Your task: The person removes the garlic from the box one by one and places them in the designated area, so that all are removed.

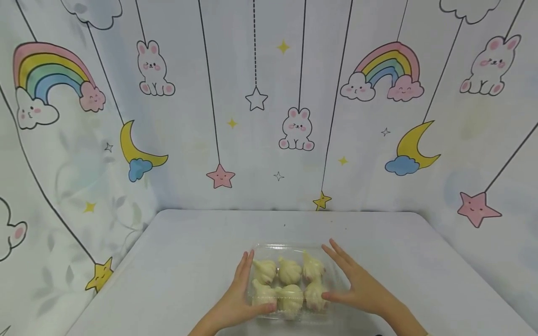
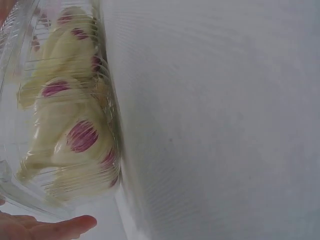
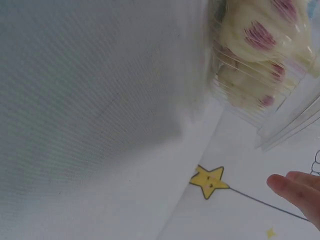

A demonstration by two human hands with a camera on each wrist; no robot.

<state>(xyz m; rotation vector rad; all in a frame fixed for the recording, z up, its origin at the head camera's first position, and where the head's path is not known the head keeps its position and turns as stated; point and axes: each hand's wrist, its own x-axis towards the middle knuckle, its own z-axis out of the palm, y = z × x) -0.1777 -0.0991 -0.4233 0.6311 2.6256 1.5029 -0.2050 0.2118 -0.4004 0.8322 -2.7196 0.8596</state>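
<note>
A clear plastic clamshell box [image 1: 269, 246] sits on the table with several pale garlic bulbs [image 1: 290, 271] in two rows inside. Purple patches show on the garlic bulbs [image 2: 82, 136] in the left wrist view. My left hand [image 1: 235, 298] is along the box's left side, fingers straight and its thumb reaching over the front left corner. On the other side, my right hand [image 1: 361, 287] spreads its fingers beside the back right corner, its thumb overlapping the right front of the box. In the right wrist view the fingers [image 3: 297, 195] are apart from the box wall.
The white table [image 1: 189, 242] stretches behind and to both sides of the box. A pale curtain [image 1: 252, 154] printed with rabbits, rainbows, moons and stars rises along the table's back and side edges.
</note>
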